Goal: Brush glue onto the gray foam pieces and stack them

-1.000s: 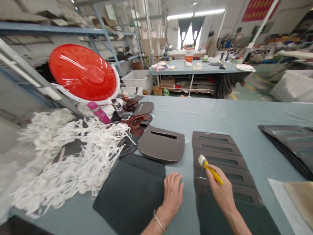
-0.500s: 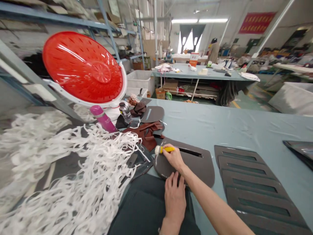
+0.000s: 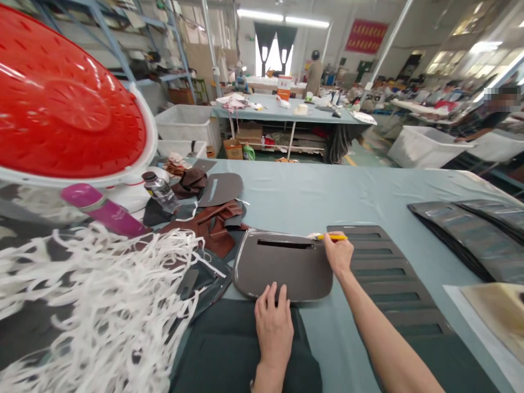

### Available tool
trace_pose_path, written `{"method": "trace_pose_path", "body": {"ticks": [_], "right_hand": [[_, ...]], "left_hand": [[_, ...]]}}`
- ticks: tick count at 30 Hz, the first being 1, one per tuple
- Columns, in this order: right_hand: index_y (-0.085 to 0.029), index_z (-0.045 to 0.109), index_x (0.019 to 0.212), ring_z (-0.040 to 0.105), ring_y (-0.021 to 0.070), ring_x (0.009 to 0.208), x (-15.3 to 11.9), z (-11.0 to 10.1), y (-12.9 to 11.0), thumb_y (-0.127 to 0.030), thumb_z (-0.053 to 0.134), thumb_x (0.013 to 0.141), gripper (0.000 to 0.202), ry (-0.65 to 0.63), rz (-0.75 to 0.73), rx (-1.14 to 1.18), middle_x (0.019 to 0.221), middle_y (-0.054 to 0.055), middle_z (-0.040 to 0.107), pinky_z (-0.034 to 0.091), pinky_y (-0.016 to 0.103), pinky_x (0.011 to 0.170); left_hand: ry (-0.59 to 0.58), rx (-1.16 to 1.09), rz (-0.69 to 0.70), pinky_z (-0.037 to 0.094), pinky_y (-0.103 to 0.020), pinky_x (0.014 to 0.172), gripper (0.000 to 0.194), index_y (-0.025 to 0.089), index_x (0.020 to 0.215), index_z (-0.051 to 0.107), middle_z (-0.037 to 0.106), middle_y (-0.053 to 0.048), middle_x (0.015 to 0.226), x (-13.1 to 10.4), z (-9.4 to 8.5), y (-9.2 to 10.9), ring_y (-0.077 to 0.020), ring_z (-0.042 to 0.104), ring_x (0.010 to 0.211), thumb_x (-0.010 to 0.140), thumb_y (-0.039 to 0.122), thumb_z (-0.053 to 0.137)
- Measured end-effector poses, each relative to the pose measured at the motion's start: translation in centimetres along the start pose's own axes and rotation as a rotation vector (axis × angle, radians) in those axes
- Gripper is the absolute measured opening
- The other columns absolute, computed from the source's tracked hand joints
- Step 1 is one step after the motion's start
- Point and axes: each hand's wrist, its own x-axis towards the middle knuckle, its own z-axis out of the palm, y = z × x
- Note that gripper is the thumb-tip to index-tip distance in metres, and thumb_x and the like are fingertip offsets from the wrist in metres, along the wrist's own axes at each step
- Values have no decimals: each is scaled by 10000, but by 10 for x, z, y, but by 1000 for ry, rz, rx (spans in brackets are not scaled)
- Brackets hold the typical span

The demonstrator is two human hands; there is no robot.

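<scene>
A red plastic basin (image 3: 77,103) is leaning at far left, above a heap of white strips (image 3: 106,305) and a pink bottle (image 3: 106,212) that is lying tilted beside it. Next come reddish-brown scraps (image 3: 213,226), spreading toward the gray slotted panel (image 3: 282,273), which is lying flat on the blue-gray table (image 3: 315,188) in front of me, its long axis running left to right and its slot running parallel close to the far edge. My left hand (image 3: 275,322) is resting palm down, fingers slightly apart and gripping nothing, fingertips on the panel's near edge, over dark cloth (image 3: 221,338). My right hand (image 3: 339,255) is pinching a yellow-handled brush (image 3: 338,237) at the far right corner, nearer that edge than my left; the panel is stretching leftward and toward me from this grip. Whether the bristles are touching, I cannot tell. Farther right, slotted pieces (image 3: 393,285) are overlapping in a row, and dark folded pieces (image 3: 454,229) are lying well apart.
</scene>
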Motion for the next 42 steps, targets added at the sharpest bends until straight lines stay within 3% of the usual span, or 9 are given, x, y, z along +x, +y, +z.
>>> {"method": "trace_pose_path", "body": {"ticks": [6, 17, 20, 26, 29, 33, 36, 38, 42], "right_hand": [[-161, 646, 826, 597, 154, 543, -4, -51, 37, -496, 521, 777, 361, -62, 65, 181, 624, 28, 647, 446, 246, 598], [-176, 589, 668, 556, 109, 519, -121, -134, 30, -370, 570, 799, 236, -97, -11, 72, 593, -12, 602, 418, 210, 553], [-183, 593, 720, 553, 104, 523, -144, -118, -14, -319, 574, 812, 166, -97, -70, 199, 627, -10, 606, 431, 210, 546], [-190, 645, 897, 651, 144, 746, -196, -35, -98, -264, 556, 843, 128, -455, -379, 599, 849, 50, 693, 515, 238, 718], [-191, 651, 888, 651, 142, 720, -198, -37, -76, -272, 543, 849, 141, -451, -357, 530, 830, 49, 692, 519, 236, 702], [-203, 654, 836, 613, 143, 586, -170, -101, -1, -337, 584, 818, 153, -261, -180, 250, 739, 33, 669, 504, 240, 569], [-199, 649, 784, 580, 137, 534, -142, -129, 20, -361, 621, 786, 164, -52, -67, 88, 695, 26, 651, 482, 244, 542], [-195, 653, 802, 595, 143, 573, -129, -112, 1, -355, 618, 789, 165, -1, -55, 133, 721, 32, 658, 489, 247, 582], [-204, 668, 889, 642, 165, 713, -123, -18, -86, -344, 558, 832, 187, -179, -182, 434, 853, 55, 689, 511, 259, 688]], "left_hand": [[-14, 15, 41, 378, -460, 971, 365, 247, 1222, 560, 529, -100, 1281, -1, 4, 3, -273, 451, 1181, 872, 229, 461], [-98, -192, -31, 325, -513, 1003, 356, 248, 1205, 569, 522, -109, 1291, -1, -5, 1, -298, 433, 1200, 875, 284, 439], [-184, -480, -97, 376, -433, 995, 353, 248, 1201, 552, 568, -79, 1245, 15, -23, -19, -223, 497, 1156, 902, 289, 368], [-166, -669, -254, 418, -357, 962, 376, 206, 1221, 493, 603, -72, 1198, 63, -49, -80, -170, 556, 1095, 910, 301, 304], [-267, -396, -101, 399, -380, 958, 335, 216, 1119, 574, 630, -62, 1119, 73, -45, -93, -190, 557, 1060, 874, 223, 345], [-221, -98, 12, 384, -385, 933, 347, 282, 1125, 592, 607, -46, 1098, 65, -38, -84, -195, 539, 1024, 882, 211, 354], [-162, 63, 25, 372, -421, 931, 365, 312, 1221, 547, 565, -80, 1152, 56, -34, -64, -236, 500, 1061, 882, 297, 412], [-138, 146, 30, 352, -465, 942, 395, 302, 1252, 531, 534, -117, 1199, 52, -31, -52, -282, 456, 1127, 867, 341, 448], [-120, 232, 5, 333, -500, 952, 405, 279, 1257, 530, 515, -145, 1236, 49, -27, -39, -309, 428, 1169, 861, 324, 458]]}}
